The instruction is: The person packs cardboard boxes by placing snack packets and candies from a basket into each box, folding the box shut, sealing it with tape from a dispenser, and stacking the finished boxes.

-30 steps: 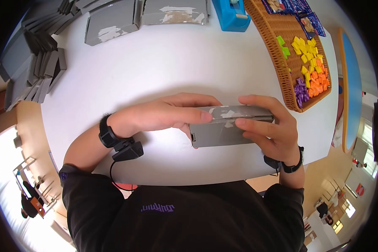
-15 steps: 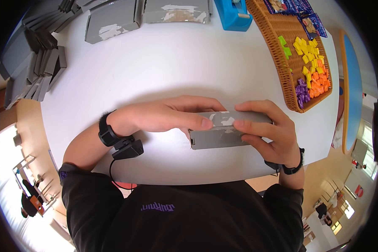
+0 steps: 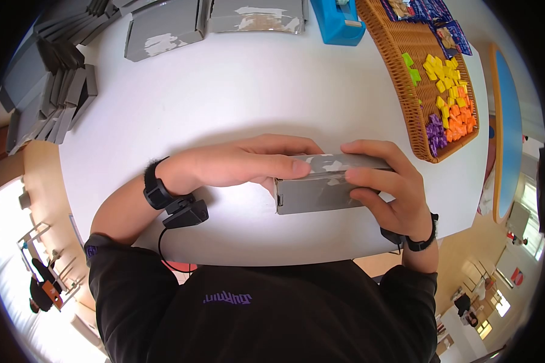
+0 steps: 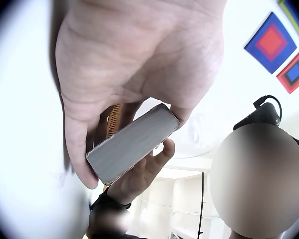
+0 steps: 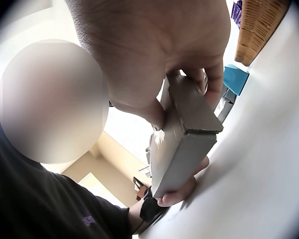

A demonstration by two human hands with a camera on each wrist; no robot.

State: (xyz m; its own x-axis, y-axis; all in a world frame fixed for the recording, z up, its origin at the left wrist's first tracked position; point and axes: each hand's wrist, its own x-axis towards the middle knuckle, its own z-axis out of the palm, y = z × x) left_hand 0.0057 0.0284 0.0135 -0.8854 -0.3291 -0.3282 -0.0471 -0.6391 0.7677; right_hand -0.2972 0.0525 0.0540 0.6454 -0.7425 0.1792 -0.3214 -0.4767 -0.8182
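Note:
A small grey box (image 3: pixel 318 196) with torn white patches along its upper edge is held between both hands above the white table. My left hand (image 3: pixel 242 162) grips its left end, thumb on the top edge and the other fingers behind. My right hand (image 3: pixel 393 184) holds the right part, fingertips on the top and front. In the left wrist view the box's plain narrow end (image 4: pixel 134 144) faces the palm. The right wrist view shows the box (image 5: pixel 184 154) with a flap standing slightly off one edge, pinched by the right hand (image 5: pixel 164 55).
Flattened grey boxes (image 3: pixel 54 97) are stacked at the left. Two grey boxes (image 3: pixel 163 30) lie at the back, beside a blue tape dispenser (image 3: pixel 338 23). A wicker basket (image 3: pixel 406 91) at the right holds yellow, orange, purple and green pieces and blue packets (image 3: pixel 451 37).
The box dipped and tilted slightly, then came back up a little. Both hands kept hold of it, and the right index finger lifted a little off its top edge.

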